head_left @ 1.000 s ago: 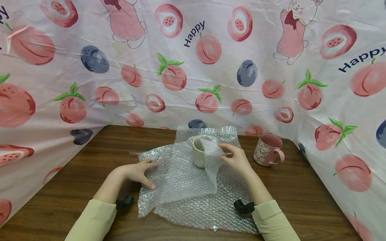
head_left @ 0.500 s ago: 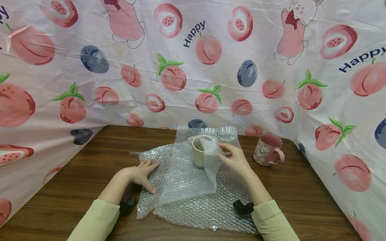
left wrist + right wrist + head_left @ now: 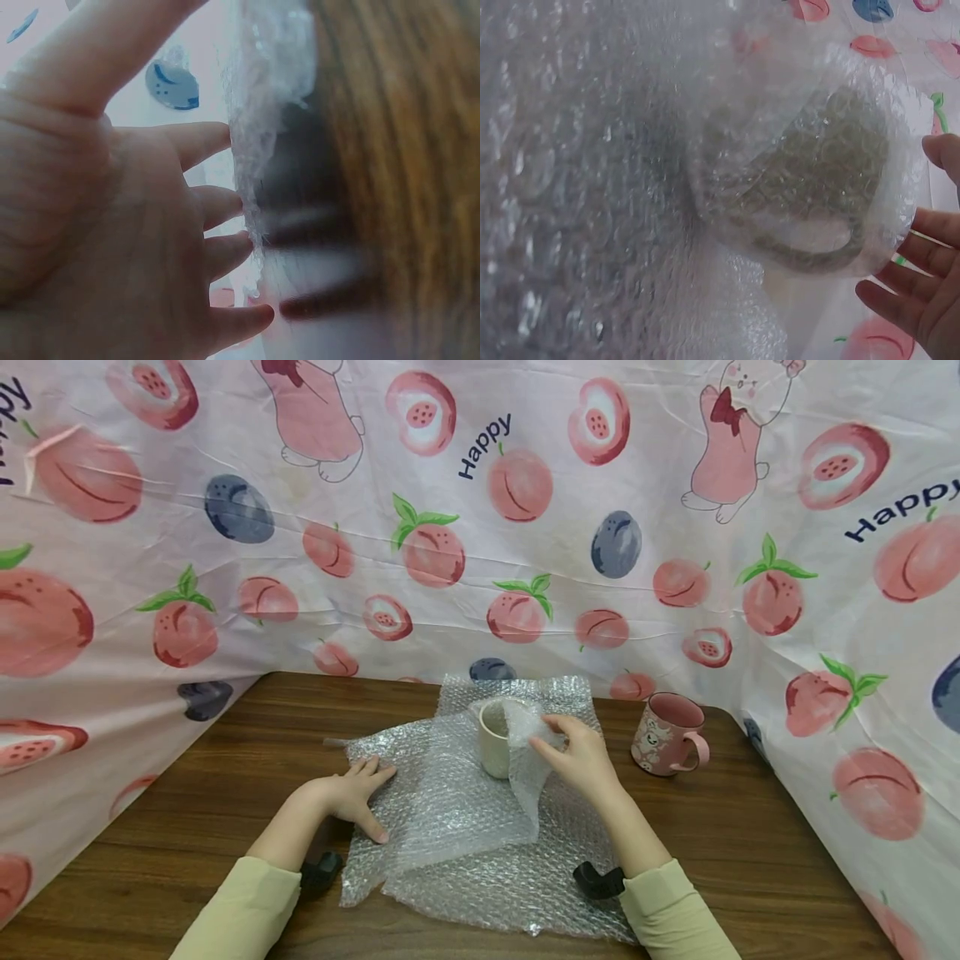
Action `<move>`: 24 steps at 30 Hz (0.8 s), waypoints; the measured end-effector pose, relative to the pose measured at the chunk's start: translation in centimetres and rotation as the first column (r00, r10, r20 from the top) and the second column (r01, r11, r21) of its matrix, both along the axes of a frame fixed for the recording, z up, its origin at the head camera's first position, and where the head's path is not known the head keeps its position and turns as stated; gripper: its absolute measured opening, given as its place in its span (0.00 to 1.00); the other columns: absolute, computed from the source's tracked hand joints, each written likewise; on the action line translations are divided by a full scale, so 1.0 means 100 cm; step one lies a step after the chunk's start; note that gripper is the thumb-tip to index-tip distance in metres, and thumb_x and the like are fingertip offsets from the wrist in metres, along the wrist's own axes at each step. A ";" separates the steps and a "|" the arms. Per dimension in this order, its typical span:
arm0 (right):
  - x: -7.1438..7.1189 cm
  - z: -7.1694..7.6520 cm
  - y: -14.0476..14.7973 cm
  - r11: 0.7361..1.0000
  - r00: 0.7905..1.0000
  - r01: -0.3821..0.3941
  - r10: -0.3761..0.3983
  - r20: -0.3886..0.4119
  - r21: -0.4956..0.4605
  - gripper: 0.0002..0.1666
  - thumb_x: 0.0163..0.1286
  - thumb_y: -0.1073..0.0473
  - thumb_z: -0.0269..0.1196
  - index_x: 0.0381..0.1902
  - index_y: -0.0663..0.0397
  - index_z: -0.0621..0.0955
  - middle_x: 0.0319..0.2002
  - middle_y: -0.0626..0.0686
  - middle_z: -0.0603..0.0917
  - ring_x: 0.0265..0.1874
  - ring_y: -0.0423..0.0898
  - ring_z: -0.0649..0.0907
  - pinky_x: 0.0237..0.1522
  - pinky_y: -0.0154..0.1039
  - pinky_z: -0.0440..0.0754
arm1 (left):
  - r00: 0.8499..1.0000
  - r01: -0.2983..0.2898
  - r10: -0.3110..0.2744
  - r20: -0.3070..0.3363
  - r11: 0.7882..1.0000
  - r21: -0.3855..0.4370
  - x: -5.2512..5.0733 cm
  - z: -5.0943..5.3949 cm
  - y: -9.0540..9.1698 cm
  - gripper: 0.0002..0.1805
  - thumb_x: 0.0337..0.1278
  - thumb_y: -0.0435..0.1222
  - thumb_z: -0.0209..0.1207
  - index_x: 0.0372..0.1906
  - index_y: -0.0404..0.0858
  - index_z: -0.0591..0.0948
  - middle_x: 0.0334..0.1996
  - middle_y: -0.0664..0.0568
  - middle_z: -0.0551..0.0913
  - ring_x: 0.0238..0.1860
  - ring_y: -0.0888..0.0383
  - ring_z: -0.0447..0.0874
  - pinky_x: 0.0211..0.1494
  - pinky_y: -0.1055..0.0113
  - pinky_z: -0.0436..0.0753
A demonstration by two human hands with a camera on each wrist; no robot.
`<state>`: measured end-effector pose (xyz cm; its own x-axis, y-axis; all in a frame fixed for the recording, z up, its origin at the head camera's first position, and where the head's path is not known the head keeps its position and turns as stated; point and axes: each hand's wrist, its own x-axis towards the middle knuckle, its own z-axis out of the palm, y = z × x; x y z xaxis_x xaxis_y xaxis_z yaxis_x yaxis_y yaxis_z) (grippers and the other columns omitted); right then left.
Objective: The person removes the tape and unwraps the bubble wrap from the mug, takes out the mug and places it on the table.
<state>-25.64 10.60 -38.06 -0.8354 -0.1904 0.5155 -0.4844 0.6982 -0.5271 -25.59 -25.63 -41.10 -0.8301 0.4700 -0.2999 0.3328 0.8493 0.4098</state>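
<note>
A cream mug (image 3: 493,745) stands upright on bubble wrap (image 3: 465,810), with a flap of the wrap folded around its right side. My right hand (image 3: 581,760) is at that flap, fingers bent against the film; in the right wrist view the mug (image 3: 825,165) shows through the wrap beside the fingertips of my right hand (image 3: 922,277). On the wrap's left part rests my left hand (image 3: 348,797), fingers spread. The left wrist view has my left hand (image 3: 150,225) with its fingertips touching the edge of the wrap (image 3: 259,112).
A pink mug (image 3: 667,733) with a white pattern stands at the right, its handle to the right. Under everything is a brown wooden table (image 3: 225,760). A fruit-print cloth (image 3: 450,468) hangs behind and along both sides.
My left hand has shifted slightly and its fingers lie more spread. The thumb of my right hand has moved left over the flap, closer to the cream mug.
</note>
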 end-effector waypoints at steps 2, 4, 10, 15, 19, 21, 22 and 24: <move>0.001 0.002 -0.002 0.999 1.000 0.023 -0.022 -0.015 0.022 0.27 0.64 0.49 0.66 0.55 0.60 0.80 0.48 0.58 0.82 0.49 0.54 0.80 0.48 0.51 0.77 | 1.000 -0.002 0.002 0.002 1.000 0.000 -0.001 -0.001 0.000 0.62 0.39 0.52 0.74 0.74 0.31 0.51 0.71 0.25 0.37 0.70 0.29 0.32 0.61 0.28 0.44; 0.001 0.005 -0.004 0.998 0.999 0.043 -0.042 -0.018 0.035 0.28 0.64 0.47 0.66 0.56 0.61 0.80 0.48 0.58 0.82 0.49 0.54 0.80 0.50 0.51 0.76 | 1.000 -0.007 0.007 0.005 1.000 -0.002 0.000 -0.002 0.000 0.62 0.39 0.53 0.74 0.74 0.32 0.51 0.71 0.26 0.37 0.71 0.30 0.32 0.62 0.28 0.44; 0.005 0.012 -0.010 0.997 0.997 0.067 -0.068 0.033 0.029 0.34 0.64 0.42 0.64 0.59 0.60 0.78 0.52 0.58 0.81 0.53 0.54 0.78 0.55 0.52 0.73 | 1.000 -0.009 0.009 0.013 1.000 -0.001 0.000 -0.001 0.001 0.62 0.39 0.52 0.74 0.75 0.32 0.51 0.71 0.26 0.37 0.70 0.30 0.32 0.61 0.28 0.43; 0.006 0.018 -0.015 0.996 0.995 0.079 -0.083 0.063 0.051 0.36 0.64 0.39 0.63 0.61 0.59 0.76 0.56 0.58 0.79 0.57 0.55 0.76 0.58 0.52 0.71 | 1.000 -0.008 0.008 0.010 1.000 -0.006 -0.001 -0.001 0.001 0.62 0.39 0.53 0.74 0.75 0.32 0.51 0.71 0.26 0.37 0.70 0.29 0.32 0.61 0.28 0.43; 0.007 0.021 -0.018 0.995 0.995 0.082 -0.085 0.060 0.048 0.38 0.64 0.39 0.63 0.61 0.61 0.76 0.57 0.59 0.78 0.57 0.56 0.75 0.57 0.52 0.72 | 1.000 -0.010 0.010 0.011 1.000 0.000 -0.001 -0.001 0.001 0.62 0.39 0.52 0.74 0.75 0.32 0.51 0.71 0.26 0.37 0.70 0.29 0.31 0.61 0.28 0.44; 0.007 0.023 -0.019 0.995 0.995 0.086 -0.089 0.056 0.043 0.38 0.63 0.38 0.63 0.60 0.61 0.76 0.58 0.59 0.78 0.57 0.56 0.76 0.56 0.51 0.73 | 1.000 -0.009 0.009 0.009 1.000 0.002 0.000 0.000 0.001 0.62 0.39 0.52 0.74 0.75 0.32 0.51 0.71 0.26 0.37 0.70 0.29 0.32 0.61 0.27 0.44; 0.008 0.024 -0.020 0.995 0.994 0.089 -0.091 0.054 0.041 0.39 0.63 0.38 0.63 0.61 0.61 0.75 0.58 0.59 0.78 0.57 0.56 0.76 0.55 0.51 0.73 | 1.000 -0.011 0.011 0.008 1.000 0.003 0.000 0.000 0.001 0.62 0.40 0.52 0.74 0.75 0.32 0.51 0.72 0.26 0.37 0.70 0.29 0.32 0.61 0.28 0.44; 0.009 0.027 -0.020 0.995 0.994 0.092 -0.094 0.049 0.041 0.38 0.63 0.38 0.63 0.61 0.60 0.75 0.58 0.59 0.77 0.56 0.56 0.76 0.55 0.51 0.73 | 1.000 -0.009 0.009 0.004 1.000 0.001 0.001 0.002 0.001 0.61 0.39 0.51 0.74 0.74 0.32 0.52 0.71 0.26 0.38 0.70 0.29 0.32 0.61 0.28 0.44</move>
<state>-24.71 8.60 -35.41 -0.8754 -0.1295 0.4657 -0.3895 0.7594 -0.5211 -25.49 -25.49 -40.95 -0.8333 0.4628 -0.3024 0.3234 0.8517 0.4123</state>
